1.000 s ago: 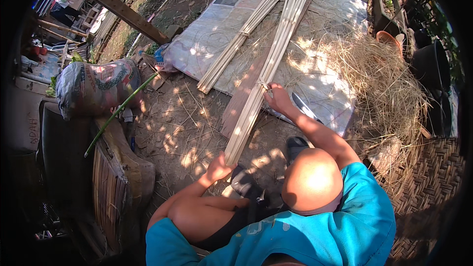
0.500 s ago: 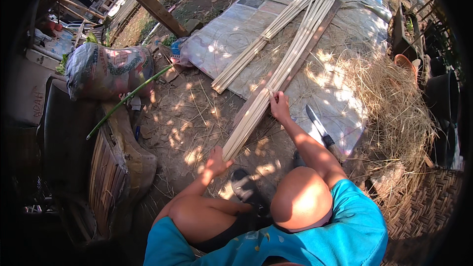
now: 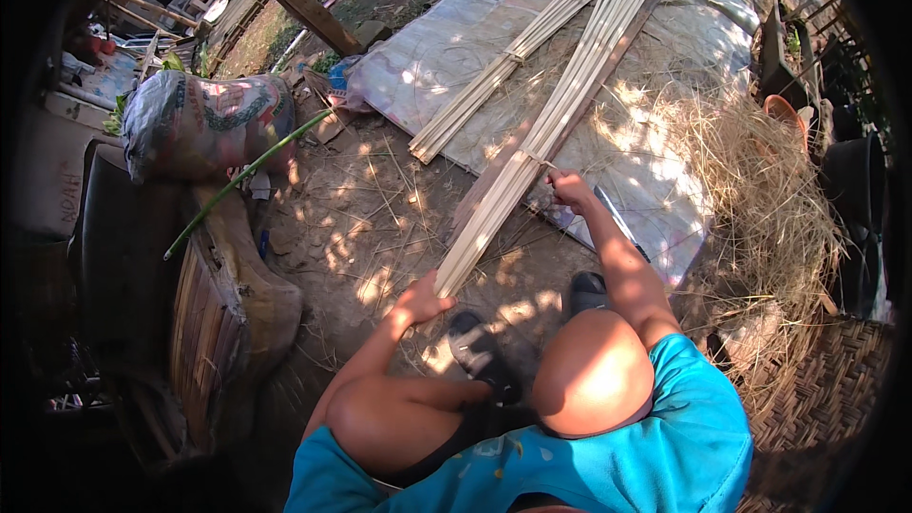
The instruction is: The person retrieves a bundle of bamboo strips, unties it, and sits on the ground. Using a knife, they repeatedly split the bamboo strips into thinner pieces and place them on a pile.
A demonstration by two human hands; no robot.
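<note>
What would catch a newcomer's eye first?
Probably the long bundle of pale, slender strips, slanting up mid-picture, the left hand at its lower end and the right hand at its pale tie. Then the tangled, straw-coloured heap at right, and the bulging grey sack at upper left.

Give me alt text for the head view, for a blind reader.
A person's left hand holds the near end of a long bundle of pale strips; the right hand grips a thin tie around it. Another bundle lies to its left on a sheet, dry straw at right.
</note>
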